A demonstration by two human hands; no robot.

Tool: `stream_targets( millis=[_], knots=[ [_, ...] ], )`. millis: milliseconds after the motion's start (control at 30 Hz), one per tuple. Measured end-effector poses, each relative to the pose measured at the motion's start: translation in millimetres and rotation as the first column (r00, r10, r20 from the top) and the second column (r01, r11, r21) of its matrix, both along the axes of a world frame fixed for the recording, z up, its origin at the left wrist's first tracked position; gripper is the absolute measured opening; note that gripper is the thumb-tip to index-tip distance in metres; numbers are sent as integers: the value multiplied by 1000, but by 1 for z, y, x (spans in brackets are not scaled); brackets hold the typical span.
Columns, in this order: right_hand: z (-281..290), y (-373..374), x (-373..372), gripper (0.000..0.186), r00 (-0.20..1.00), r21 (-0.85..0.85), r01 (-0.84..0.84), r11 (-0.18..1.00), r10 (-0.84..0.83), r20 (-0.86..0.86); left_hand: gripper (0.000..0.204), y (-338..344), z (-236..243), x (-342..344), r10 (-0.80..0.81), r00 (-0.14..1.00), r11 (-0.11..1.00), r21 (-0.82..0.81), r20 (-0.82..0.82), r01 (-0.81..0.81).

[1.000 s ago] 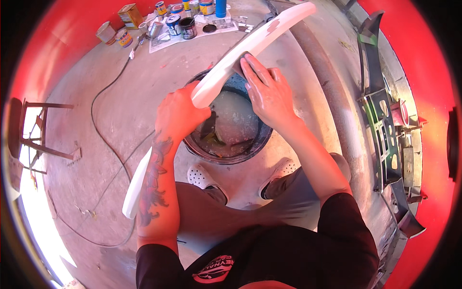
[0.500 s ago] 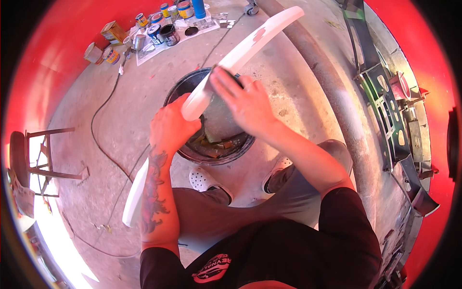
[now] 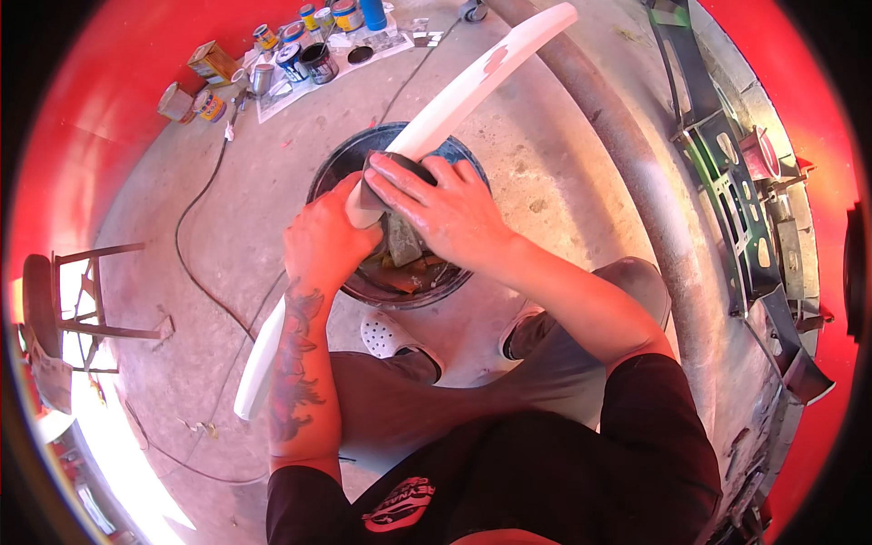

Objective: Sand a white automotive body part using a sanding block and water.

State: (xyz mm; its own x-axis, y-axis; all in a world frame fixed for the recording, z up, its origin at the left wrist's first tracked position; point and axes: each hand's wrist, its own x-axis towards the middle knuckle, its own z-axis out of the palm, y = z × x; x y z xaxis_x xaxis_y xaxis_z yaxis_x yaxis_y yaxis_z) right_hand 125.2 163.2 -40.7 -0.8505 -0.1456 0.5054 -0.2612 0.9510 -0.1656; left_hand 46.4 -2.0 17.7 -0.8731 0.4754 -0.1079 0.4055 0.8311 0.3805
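Note:
A long white curved trim strip [image 3: 463, 100] slants across the view, from upper right to lower left, over a dark bucket [image 3: 331, 163]. My left hand [image 3: 327, 232] is closed around its middle, which the hand partly covers. My right hand [image 3: 454, 213] presses a dark piece of sandpaper [image 3: 368, 195] flat against the strip, just beyond the left hand, its fingers laid over the paper. A reddish patch [image 3: 496, 60] shows on the strip's far part. In the bucket lie a grey block [image 3: 402, 243] and some orange-brown bits, partly hidden by my hands.
Paint cans [image 3: 318, 64] and a blue bottle [image 3: 373, 14] stand on paper at the back left. A dark cable [image 3: 186, 213] runs along the floor. At left is a stool-like metal frame [image 3: 100, 291]. Dark car parts [image 3: 727, 191] line the right, beside a thick pipe [image 3: 627, 154].
My right hand has slid the sandpaper along the strip toward my left hand, down and to the left. The strip and my left hand have barely moved.

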Motion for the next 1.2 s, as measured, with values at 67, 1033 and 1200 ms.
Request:
stream_targets(
  millis=[67, 1033, 1200],
  knots=[
    [9, 25, -9, 65, 992, 105, 113, 988, -107, -61, 61, -5, -9, -1, -11, 998, 1000, 2, -68, 11],
    [6, 58, -13, 61, 930, 150, 366, 918, -364, -44, 64, -6, 0, 6, -23, 996, 1000, 3, -82, 23],
    [8, 89, -23, 57, 910, 167, 412, 896, -413, -36, 65, -8, 1, 7, -20, 997, 1000, 3, -78, 21]
  ],
)
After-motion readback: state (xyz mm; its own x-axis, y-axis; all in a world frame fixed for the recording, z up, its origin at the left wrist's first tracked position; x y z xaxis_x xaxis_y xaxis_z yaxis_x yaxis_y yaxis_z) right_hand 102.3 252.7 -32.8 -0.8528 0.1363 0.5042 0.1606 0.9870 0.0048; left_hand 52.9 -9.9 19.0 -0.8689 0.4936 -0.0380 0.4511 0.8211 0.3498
